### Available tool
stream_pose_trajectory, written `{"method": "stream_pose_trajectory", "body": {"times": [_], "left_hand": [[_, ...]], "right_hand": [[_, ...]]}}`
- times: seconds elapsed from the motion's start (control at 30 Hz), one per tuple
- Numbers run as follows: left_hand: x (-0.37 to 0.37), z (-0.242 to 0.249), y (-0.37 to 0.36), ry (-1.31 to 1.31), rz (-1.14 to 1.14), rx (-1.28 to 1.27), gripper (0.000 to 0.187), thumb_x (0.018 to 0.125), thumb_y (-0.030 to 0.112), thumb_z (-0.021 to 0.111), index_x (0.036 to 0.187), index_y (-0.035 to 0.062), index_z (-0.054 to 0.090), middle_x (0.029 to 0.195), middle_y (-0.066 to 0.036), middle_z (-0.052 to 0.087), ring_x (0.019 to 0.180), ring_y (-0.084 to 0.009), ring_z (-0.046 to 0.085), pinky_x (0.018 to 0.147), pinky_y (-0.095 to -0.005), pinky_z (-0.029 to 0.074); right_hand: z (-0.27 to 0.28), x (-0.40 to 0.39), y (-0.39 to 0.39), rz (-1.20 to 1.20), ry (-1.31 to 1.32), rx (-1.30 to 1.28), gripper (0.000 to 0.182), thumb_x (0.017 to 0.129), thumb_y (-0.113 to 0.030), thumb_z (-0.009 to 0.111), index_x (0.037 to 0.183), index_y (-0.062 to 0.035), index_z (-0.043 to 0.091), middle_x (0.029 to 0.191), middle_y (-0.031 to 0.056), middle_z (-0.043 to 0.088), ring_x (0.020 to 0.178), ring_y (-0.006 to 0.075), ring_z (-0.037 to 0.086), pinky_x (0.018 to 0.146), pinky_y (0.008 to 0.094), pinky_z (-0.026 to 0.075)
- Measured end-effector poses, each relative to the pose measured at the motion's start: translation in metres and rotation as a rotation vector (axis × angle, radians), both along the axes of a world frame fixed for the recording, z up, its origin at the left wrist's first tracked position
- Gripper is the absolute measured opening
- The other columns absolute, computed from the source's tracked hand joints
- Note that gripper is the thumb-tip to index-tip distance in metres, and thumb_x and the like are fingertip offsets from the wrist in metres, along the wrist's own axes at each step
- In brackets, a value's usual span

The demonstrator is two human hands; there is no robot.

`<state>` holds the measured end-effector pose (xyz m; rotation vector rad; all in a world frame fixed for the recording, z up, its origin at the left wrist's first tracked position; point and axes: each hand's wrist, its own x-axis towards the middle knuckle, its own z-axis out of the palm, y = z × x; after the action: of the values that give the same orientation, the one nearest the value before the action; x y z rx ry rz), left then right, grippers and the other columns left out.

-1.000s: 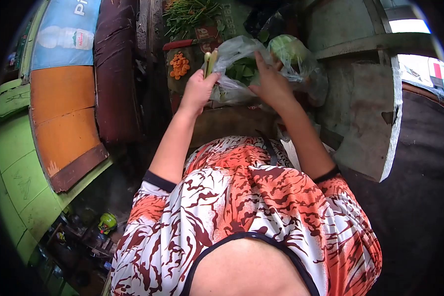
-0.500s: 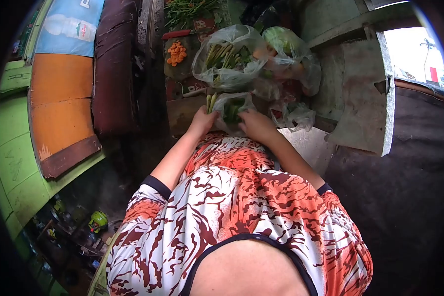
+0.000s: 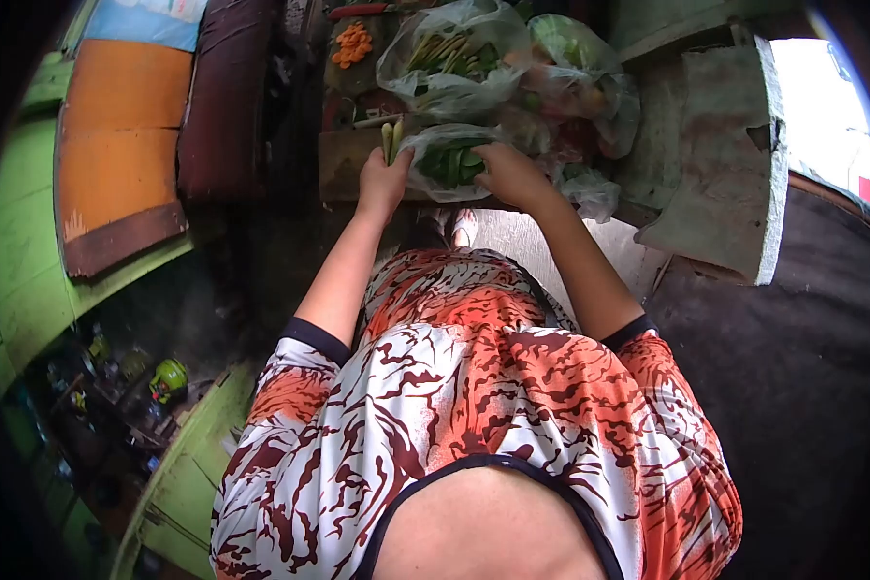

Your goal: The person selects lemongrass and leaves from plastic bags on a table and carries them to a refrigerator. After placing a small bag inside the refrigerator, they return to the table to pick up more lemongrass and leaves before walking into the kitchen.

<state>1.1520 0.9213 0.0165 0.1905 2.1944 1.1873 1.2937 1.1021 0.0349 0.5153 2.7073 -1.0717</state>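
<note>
My left hand (image 3: 384,182) is closed around a few pale green stalks (image 3: 392,141), whose cut tips stick up above the fingers. Beside it, at the table's front edge, lies a clear plastic bag (image 3: 419,176) with its mouth spread wide. Dark green leaves or pods (image 3: 451,164) fill this bag; their exact kind is hard to tell. My right hand (image 3: 512,178) grips the bag's right rim, its fingertips against the greens. Just behind is a larger clear bag (image 3: 396,72) with stalks and leafy greens (image 3: 449,56) inside.
Orange carrot slices (image 3: 352,45) sit at the back left near a red-handled tool (image 3: 358,11). Another bag of vegetables (image 3: 575,72) stands at the back right, with a crumpled bag (image 3: 590,193) in front. A dark red cushion (image 3: 232,106) is on the left.
The view has shifted, and my body stands further back from the table. My right hand has moved outward to the bag's right side. The bag's mouth is wider, showing more greens.
</note>
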Motion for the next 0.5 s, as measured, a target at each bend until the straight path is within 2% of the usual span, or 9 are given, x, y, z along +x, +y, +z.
{"method": "stream_pose_trajectory", "body": {"times": [0.13,0.23,0.3,0.4,0.5], "left_hand": [[0.008,-0.022,-0.009,0.031,0.014,0.043,0.042,0.082,0.035,0.065,0.095,-0.0043,0.059,0.084,-0.018,0.065,0.079,-0.0257,0.063,0.071,-0.0374,0.047],[0.02,-0.026,-0.01,0.045,-0.003,0.074,0.043,0.08,0.035,0.066,0.095,-0.0046,0.059,0.085,-0.019,0.065,0.081,-0.0276,0.064,0.073,-0.038,0.047],[0.018,-0.029,-0.017,0.062,-0.098,0.011,0.038,0.081,0.031,0.068,0.098,-0.0027,0.06,0.084,-0.008,0.063,0.074,-0.0134,0.057,0.066,-0.0289,0.045],[0.018,-0.028,-0.019,0.091,-0.068,-0.021,0.034,0.082,0.027,0.066,0.097,-0.0025,0.059,0.081,-0.008,0.062,0.072,-0.0138,0.057,0.064,-0.0294,0.044],[0.022,-0.018,-0.017,0.066,0.032,0.029,0.031,0.083,0.025,0.064,0.096,-0.0028,0.059,0.078,-0.008,0.062,0.07,-0.0145,0.056,0.064,-0.0306,0.044]], "right_hand": [[-0.01,-0.019,-0.022,-0.056,0.046,-0.142,0.032,0.08,-0.013,0.06,0.11,-0.0037,0.062,0.113,0.0195,0.059,0.103,0.0344,0.059,0.09,0.043,0.047],[-0.039,-0.037,-0.042,0.045,0.09,-0.057,0.029,0.082,-0.01,0.056,0.111,-0.0074,0.061,0.11,0.0205,0.058,0.1,0.0363,0.06,0.085,0.0446,0.048],[-0.058,-0.042,-0.055,-0.059,0.018,0.151,0.03,0.083,-0.006,0.053,0.112,-0.0084,0.059,0.108,0.0209,0.057,0.098,0.0384,0.06,0.081,0.0461,0.05],[-0.064,-0.035,-0.05,0.03,0.089,0.209,0.033,0.082,-0.005,0.052,0.115,-0.0087,0.056,0.109,0.0208,0.056,0.098,0.0386,0.06,0.079,0.0459,0.051],[-0.033,-0.016,-0.05,0.017,0.154,0.229,0.033,0.08,-0.005,0.052,0.112,-0.0078,0.059,0.114,0.0204,0.056,0.099,0.0383,0.06,0.08,0.0466,0.051]]}}
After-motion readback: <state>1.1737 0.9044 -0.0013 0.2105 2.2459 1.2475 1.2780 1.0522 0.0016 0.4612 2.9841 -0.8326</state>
